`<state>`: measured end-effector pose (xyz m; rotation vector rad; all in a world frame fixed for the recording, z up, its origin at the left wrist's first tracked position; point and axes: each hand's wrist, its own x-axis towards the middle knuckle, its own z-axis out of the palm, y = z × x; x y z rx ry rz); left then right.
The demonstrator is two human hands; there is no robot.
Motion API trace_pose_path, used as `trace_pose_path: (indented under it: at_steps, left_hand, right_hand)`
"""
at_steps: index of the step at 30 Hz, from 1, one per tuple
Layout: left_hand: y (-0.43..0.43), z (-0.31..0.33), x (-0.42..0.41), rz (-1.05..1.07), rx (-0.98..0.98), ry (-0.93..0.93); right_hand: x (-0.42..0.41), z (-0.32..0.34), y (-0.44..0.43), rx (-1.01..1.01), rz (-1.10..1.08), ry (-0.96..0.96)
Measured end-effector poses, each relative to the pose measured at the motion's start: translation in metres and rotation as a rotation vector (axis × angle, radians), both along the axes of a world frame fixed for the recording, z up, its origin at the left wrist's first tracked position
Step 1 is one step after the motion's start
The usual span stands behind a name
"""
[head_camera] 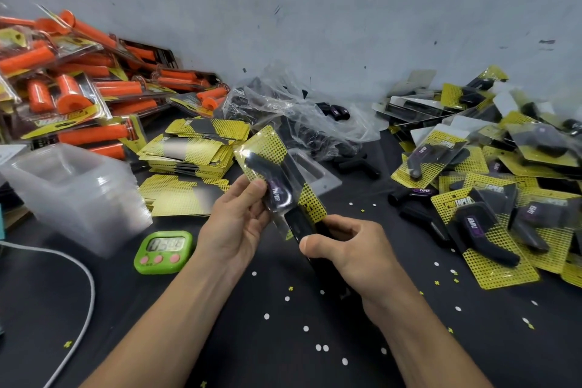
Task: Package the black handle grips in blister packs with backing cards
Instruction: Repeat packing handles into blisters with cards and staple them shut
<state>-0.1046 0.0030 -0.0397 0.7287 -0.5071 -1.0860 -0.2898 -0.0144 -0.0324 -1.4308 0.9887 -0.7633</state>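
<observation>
One blister pack, in left hand and right hand, hides left fingers.

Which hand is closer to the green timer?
Left. The left hand holds the blister pack just up and to the right of the green timer. The right hand grips the pack's lower end, farther right.

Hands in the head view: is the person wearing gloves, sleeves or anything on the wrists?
No gloves on the left hand or the right hand. Both forearms are bare to the frame's edge: no sleeves, watch, bands or rings show.
</observation>
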Motion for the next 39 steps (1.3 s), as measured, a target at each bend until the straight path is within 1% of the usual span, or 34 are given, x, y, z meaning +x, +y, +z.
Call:
trace_pose_path:
  at_steps: [2,3,4,5,6,9,10,11,13,14,15,16,18,19,22,24,27,29,32,33,34,36,38,39]
  left_hand:
    - [-0.002,-0.001,0.003,0.083,0.052,0.012]
    - [-0.002,-0.001,0.006,0.130,0.083,0.019]
    - [-0.002,-0.001,0.010,0.169,0.116,0.016]
    - [-0.002,0.000,0.014,0.189,0.144,0.009]
    - [-0.002,-0.001,0.017,0.188,0.167,0.008]
    - [0.001,-0.001,0.015,0.110,0.207,0.030]
    - [0.000,-0.002,0.013,0.084,0.210,0.031]
    - [0.000,-0.002,0.012,0.062,0.207,0.039]
    - [0.000,0.001,0.010,0.025,0.191,0.065]
    - [0.000,0.002,0.010,-0.006,0.177,0.074]
    - [0.001,0.004,0.008,-0.049,0.160,0.078]
    - [0.003,0.005,0.007,-0.100,0.142,0.074]
    - [0.006,0.006,0.004,-0.197,0.109,0.042]
    - [0.009,0.007,0.003,-0.252,0.091,0.008]
    - [0.012,0.006,0.002,-0.380,0.052,-0.088]
    - [0.011,0.007,0.005,-0.320,0.055,-0.081]
    - [0.008,0.009,0.014,-0.117,0.114,0.010]
    - [0.008,0.009,0.017,-0.056,0.166,-0.030]
    - [0.007,0.005,0.019,-0.027,0.234,-0.143]
    - [0.007,0.004,0.019,-0.013,0.247,-0.157]
    - [0.007,0.003,0.020,0.001,0.256,-0.163]
    - [0.007,0.001,0.021,0.019,0.269,-0.175]
    - [0.005,-0.001,0.020,0.015,0.277,-0.220]
    - [0.005,-0.002,0.018,0.013,0.278,-0.230]
  right_hand:
    - [-0.008,0.002,-0.005,0.078,0.115,-0.010]
    - [-0.011,0.002,-0.007,0.133,0.131,-0.035]
    - [-0.012,0.001,-0.009,0.185,0.095,-0.054]
    - [-0.012,0.000,-0.011,0.194,0.024,-0.030]
    - [-0.011,-0.001,-0.012,0.146,-0.067,0.049]
    - [-0.008,-0.003,-0.017,-0.214,-0.365,0.406]
    - [-0.008,-0.003,-0.016,-0.305,-0.431,0.465]
    - [-0.008,-0.002,-0.015,-0.398,-0.485,0.469]
    - [-0.006,0.001,-0.005,-0.662,-0.556,0.374]
    - [-0.003,0.002,0.002,-0.770,-0.553,0.314]
    - [0.000,0.002,0.010,-0.804,-0.509,0.267]
    - [0.005,0.001,0.017,-0.760,-0.432,0.231]
    - [0.014,-0.001,0.026,-0.572,-0.258,0.228]
    - [0.017,-0.004,0.026,-0.512,-0.204,0.237]
    - [0.016,-0.001,0.019,-0.408,-0.156,0.191]
    - [0.012,0.002,0.014,-0.397,-0.169,0.205]
    - [0.000,0.001,0.009,-0.385,-0.166,0.205]
    - [-0.005,0.003,0.005,-0.352,-0.180,0.133]
    - [-0.010,0.008,-0.001,-0.255,-0.253,-0.061]
    - [-0.012,0.007,-0.003,-0.232,-0.238,-0.060]
    - [-0.014,0.006,-0.005,-0.217,-0.186,-0.011]
    - [-0.019,0.007,-0.006,-0.183,0.000,0.119]
    - [-0.023,0.010,-0.008,-0.104,0.176,0.121]
    - [-0.025,0.013,-0.009,-0.065,0.194,0.077]
